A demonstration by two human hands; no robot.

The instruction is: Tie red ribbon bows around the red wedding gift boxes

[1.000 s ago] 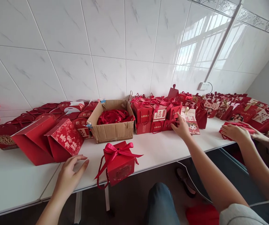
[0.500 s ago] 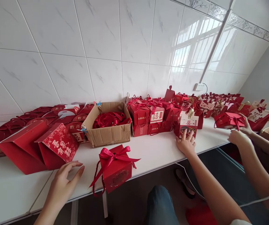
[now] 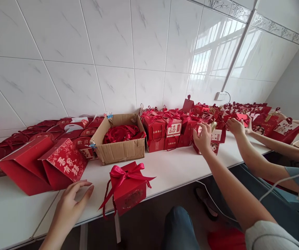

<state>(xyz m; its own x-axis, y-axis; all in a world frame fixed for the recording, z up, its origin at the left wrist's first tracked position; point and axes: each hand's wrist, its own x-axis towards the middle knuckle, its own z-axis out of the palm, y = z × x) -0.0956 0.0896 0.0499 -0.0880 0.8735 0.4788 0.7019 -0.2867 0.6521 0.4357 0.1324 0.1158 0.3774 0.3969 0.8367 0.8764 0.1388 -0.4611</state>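
Note:
My left hand [image 3: 72, 199] is at the table's front edge with fingers stretched and slightly bent, holding nothing. It is closest to a red gift box [image 3: 66, 159] with white characters. Right of it lies a red gift box [image 3: 130, 192] topped with a ribbon bow [image 3: 124, 175] and a rope handle. My right hand [image 3: 203, 139] is raised before a red-and-white gift box [image 3: 215, 139], fingers apart and partly covering its left side. Whether the fingertips touch that box, I cannot tell.
A cardboard box [image 3: 123, 151] of red ribbon [image 3: 122, 133] stands behind the bowed box. Stacked red boxes [image 3: 156, 128] line the tiled wall. At right, a co-worker's hands [image 3: 235, 126] hold a small red box [image 3: 242, 118]. A white cable [image 3: 217, 206] hangs below the table.
My right hand has lifted from the front of the red-and-white box to its upper left. The co-worker's hands have moved left and back with their red box. My left hand stays put.

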